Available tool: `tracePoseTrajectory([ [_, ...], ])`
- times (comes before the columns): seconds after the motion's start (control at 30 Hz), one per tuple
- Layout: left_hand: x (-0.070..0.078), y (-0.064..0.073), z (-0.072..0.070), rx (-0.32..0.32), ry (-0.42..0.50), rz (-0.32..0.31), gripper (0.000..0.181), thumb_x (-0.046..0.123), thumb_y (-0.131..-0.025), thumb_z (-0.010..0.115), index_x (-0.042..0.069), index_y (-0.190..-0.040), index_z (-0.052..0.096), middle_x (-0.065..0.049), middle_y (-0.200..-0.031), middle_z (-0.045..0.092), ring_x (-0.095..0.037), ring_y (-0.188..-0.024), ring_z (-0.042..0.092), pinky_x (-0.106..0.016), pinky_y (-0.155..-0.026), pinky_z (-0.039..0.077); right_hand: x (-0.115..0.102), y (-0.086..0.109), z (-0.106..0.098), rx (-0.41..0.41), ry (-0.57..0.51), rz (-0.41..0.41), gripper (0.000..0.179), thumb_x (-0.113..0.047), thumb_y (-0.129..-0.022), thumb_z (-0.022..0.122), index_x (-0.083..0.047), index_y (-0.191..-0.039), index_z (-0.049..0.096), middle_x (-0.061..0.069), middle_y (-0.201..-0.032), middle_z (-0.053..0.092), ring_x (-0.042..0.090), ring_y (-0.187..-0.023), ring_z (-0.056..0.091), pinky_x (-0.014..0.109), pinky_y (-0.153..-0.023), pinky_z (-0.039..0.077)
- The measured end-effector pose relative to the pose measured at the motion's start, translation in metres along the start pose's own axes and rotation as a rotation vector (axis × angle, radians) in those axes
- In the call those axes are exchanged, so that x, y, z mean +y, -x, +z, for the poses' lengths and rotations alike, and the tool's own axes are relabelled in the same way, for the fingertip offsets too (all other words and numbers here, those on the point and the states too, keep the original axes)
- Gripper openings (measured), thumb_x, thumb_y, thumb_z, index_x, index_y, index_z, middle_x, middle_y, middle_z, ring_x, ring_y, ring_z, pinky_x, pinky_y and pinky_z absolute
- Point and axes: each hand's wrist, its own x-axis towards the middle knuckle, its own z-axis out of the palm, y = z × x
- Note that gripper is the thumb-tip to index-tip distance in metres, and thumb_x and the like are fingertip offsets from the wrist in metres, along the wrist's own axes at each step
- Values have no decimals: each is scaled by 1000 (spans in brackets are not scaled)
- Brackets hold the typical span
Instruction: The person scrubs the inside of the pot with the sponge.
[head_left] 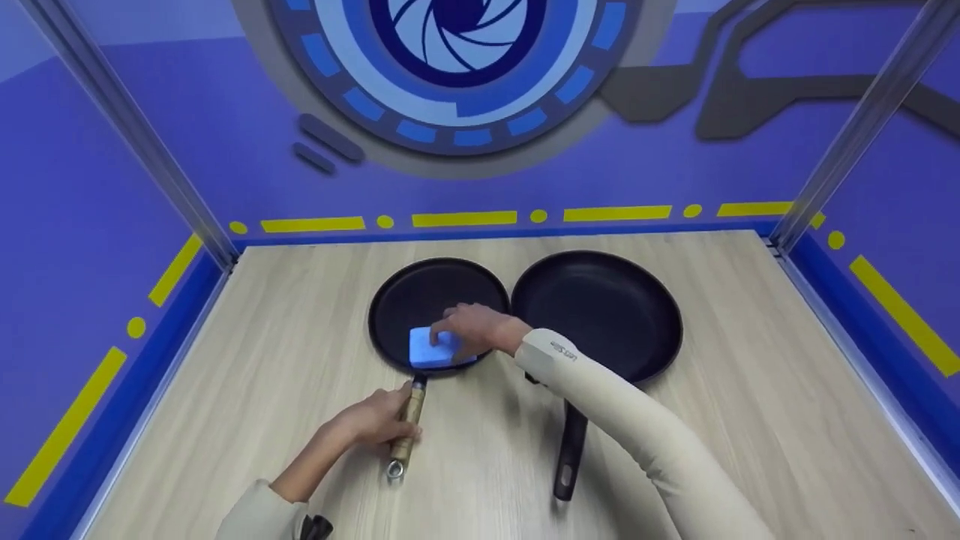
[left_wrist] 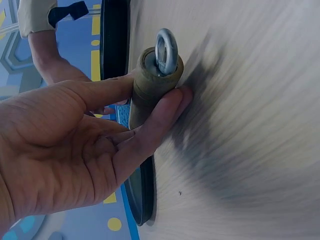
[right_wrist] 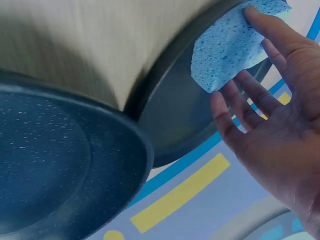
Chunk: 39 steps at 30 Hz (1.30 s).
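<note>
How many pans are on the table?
2. The smaller pan sits on the left, its handle in the left hand; the larger pan sits on the right, partly hidden by the right sleeve. No others show.

Right grip (right_wrist: 290, 117) pinching blue sponge (right_wrist: 230, 42), over shallow dark pan (right_wrist: 175, 110), speckled pan (right_wrist: 45, 160) beside

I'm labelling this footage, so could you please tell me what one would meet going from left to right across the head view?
Left sleeve → tan handle → blue sponge → larger black pan.
</note>
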Motion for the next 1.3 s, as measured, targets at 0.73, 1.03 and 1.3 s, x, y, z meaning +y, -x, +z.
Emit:
tracePoseTrajectory([
  [0.73,17,-8,3,248,-372,-73,65,37,-75,91,11,-130,68,-13,-105,70,-30,-91,67,-47,-69,55,71,107,-39,259,-239,76,47,-31,-86,82,-21,-129,66,18,-132,62,36,-119,59,52,-104,49],
  [1.03,71,-23,25,350,-244,309,51,32,-90,79,7,-132,66,-12,-105,73,-26,-86,71,-42,-72,59,119,156,-34,333,-251,222,48,-26,-86,83,-17,-129,64,25,-142,56,43,-128,54,58,-107,45],
  [1.3,96,-45,62,93,221,401,55,23,-100,66,-8,-143,49,-17,-109,71,-32,-92,74,-27,-75,58,144,172,-14,388,-214,257,51,-19,-82,85,-13,-127,63,26,-131,56,48,-121,55,62,-102,45],
])
